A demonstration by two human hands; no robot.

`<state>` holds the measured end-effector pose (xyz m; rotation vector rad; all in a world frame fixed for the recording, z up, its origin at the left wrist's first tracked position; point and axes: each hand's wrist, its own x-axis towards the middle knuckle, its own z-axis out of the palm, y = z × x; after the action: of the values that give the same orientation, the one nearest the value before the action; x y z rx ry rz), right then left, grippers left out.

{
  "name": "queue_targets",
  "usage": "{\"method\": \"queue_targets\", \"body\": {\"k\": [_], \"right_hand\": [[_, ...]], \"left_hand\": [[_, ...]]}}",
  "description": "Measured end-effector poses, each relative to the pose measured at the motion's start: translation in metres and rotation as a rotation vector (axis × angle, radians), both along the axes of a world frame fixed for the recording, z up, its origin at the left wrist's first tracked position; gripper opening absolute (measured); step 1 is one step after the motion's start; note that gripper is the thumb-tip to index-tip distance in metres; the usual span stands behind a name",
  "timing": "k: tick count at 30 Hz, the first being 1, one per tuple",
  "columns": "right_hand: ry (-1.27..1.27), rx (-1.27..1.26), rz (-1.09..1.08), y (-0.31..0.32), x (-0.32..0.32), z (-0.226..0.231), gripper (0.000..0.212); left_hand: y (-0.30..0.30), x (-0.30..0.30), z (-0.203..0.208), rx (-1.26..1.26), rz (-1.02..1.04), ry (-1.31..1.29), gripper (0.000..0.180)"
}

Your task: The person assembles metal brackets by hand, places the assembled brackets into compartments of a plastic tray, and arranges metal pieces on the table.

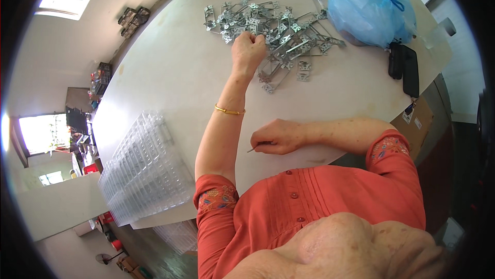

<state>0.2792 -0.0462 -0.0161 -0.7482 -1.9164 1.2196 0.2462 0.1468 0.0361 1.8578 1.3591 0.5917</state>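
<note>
A heap of small silvery metal brackets with thin wire rods (289, 34) lies spread on the pale table. My left hand (249, 52) reaches to the near left side of this heap, its fingers curled together against the brackets. Whatever those fingers may pinch is hidden. Close to my body, my right hand (278, 136) rests low over the table, closed around a thin metal rod (252, 149). Only the rod's tip and a dark stretch of it show, pointing left; its exact kind cannot be made out.
Clear ribbed plastic trays (147, 171) are stacked at the table's left edge. A tied blue plastic bag (368, 8) stands at the far right, with a black phone-like object (410, 70) near it. A cardboard box (417, 119) sits below the right edge.
</note>
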Motion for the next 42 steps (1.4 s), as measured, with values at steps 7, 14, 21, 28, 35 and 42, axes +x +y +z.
{"method": "queue_targets", "body": {"k": [7,14,21,28,35,42], "right_hand": [[-0.033,0.012,0.013,0.001,0.001,0.003,0.01],[-0.021,-0.04,0.021,0.0,0.0,0.005,0.008],[-0.054,-0.061,0.002,0.001,0.001,0.006,0.01],[-0.065,-0.062,-0.031,0.001,-0.004,0.013,0.01],[-0.121,0.004,-0.084,-0.003,-0.008,0.016,0.009],[-0.121,-0.033,-0.117,-0.006,-0.01,0.012,0.01]], "left_hand": [[-0.009,-0.028,-0.006,-0.117,-0.048,-0.094,0.024],[-0.045,-0.076,-0.001,-0.237,-0.068,-0.196,0.022],[-0.087,-0.138,0.003,-0.36,0.062,-0.384,0.016],[-0.098,-0.16,-0.026,-0.336,0.108,-0.644,0.014],[-0.091,-0.148,-0.023,-0.447,0.081,-0.766,0.015],[-0.106,-0.171,-0.018,-0.357,0.028,-0.798,0.015]]}}
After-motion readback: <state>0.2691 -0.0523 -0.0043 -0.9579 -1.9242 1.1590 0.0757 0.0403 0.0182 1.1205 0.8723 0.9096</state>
